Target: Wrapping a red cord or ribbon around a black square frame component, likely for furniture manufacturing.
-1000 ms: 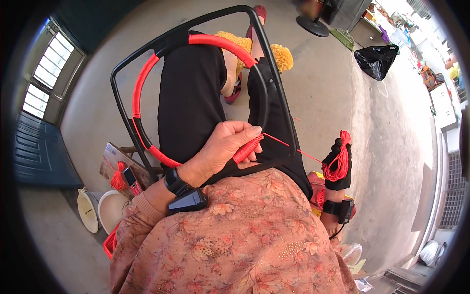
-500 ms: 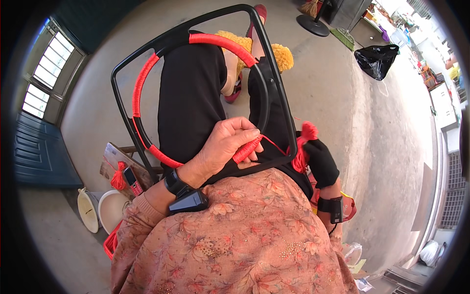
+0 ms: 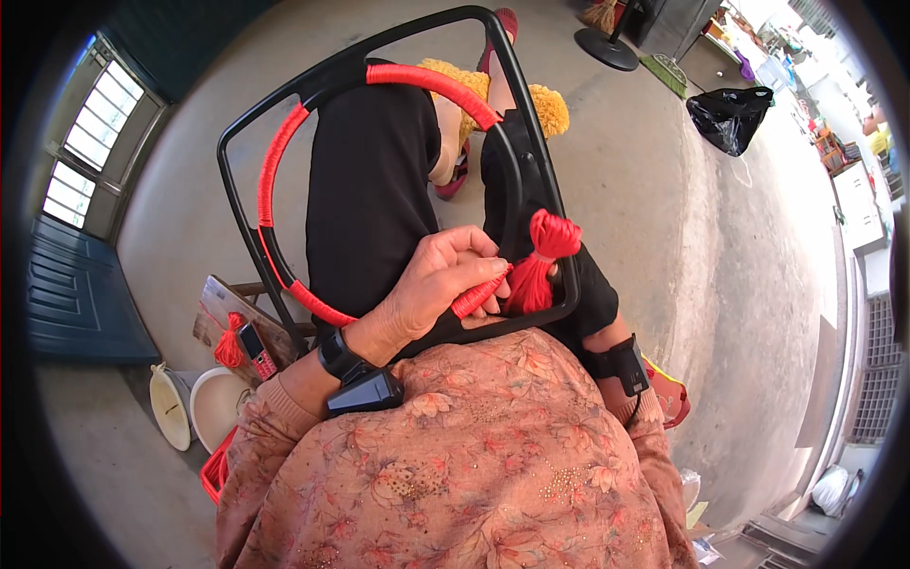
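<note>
A black metal frame [image 3: 542,152] with a round inner ring [image 3: 515,180] lies across my lap. Bright red cord [image 3: 432,81] is wound tightly over several stretches of the ring; other stretches are bare black. My left hand [image 3: 445,275] is closed round the near part of the ring, thumb and fingers pinching the end of a wound stretch [image 3: 479,292]. In a black glove, my right hand [image 3: 590,289] grips a tied bundle of red cord [image 3: 545,256] inside the frame, close to my left fingertips. The bundle hides most of the right fingers.
At left, a red phone [image 3: 256,349] and a small red cord bundle [image 3: 229,343] lie on a board, beside a pale bowl [image 3: 210,408]. A black plastic bag [image 3: 730,119] and a round black stand base [image 3: 607,49] are on the floor at far right.
My right hand has moved left with the cord bundle, from outside the frame's right side to inside it, next to my left hand. The left hand keeps its hold.
</note>
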The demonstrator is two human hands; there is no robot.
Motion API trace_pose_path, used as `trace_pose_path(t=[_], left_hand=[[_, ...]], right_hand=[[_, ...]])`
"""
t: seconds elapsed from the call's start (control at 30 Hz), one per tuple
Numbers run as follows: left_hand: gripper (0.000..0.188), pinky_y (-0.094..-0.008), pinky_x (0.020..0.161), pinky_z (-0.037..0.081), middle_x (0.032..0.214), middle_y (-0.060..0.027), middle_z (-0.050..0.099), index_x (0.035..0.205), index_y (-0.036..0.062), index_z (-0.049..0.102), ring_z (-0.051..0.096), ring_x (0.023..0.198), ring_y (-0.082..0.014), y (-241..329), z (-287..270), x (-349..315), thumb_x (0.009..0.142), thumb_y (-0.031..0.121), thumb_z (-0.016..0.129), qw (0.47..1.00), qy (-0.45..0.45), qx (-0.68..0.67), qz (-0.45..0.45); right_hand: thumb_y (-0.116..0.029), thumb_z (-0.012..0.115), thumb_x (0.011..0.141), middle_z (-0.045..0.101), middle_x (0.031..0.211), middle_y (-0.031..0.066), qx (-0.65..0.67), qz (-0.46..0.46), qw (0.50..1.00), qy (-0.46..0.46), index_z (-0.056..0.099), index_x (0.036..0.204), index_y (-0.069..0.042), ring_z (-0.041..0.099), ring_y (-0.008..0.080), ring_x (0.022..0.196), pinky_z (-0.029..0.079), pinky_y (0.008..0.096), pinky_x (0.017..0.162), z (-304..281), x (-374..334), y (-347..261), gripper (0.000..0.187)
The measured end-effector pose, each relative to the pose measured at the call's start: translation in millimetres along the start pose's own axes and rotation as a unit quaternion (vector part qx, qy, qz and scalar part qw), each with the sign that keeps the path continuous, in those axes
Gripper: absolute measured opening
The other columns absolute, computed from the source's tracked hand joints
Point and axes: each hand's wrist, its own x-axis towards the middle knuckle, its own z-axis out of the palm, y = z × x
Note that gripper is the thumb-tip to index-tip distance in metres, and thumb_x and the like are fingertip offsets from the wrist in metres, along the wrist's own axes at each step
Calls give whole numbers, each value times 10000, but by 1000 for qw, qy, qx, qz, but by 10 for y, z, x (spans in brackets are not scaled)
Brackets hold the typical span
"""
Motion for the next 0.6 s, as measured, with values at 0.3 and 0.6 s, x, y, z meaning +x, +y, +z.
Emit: trace_pose_path(t=[0.3, 0.6], left_hand=[[148, -212, 527, 522, 791, -134, 668, 946, 21, 527, 658, 630, -119, 7, -3, -10, 899, 119, 627, 1000, 4, 27, 8], [164, -216, 485, 504, 772, -115, 661, 943, 24, 522, 649, 621, -110, -19, -20, -6, 905, 133, 638, 1000, 0, 21, 13]], right_hand=[[-148, 676, 848, 634, 1061, 27, 147, -2, 989, 5, 580, 1186, -41, 593, 108, 911, 486, 260, 804, 117, 202, 20, 368], [-153, 674, 851, 634, 1061, 28, 175, 20, 984, 9, 580, 1185, -42, 594, 109, 911, 487, 261, 803, 90, 128, 89, 365]])
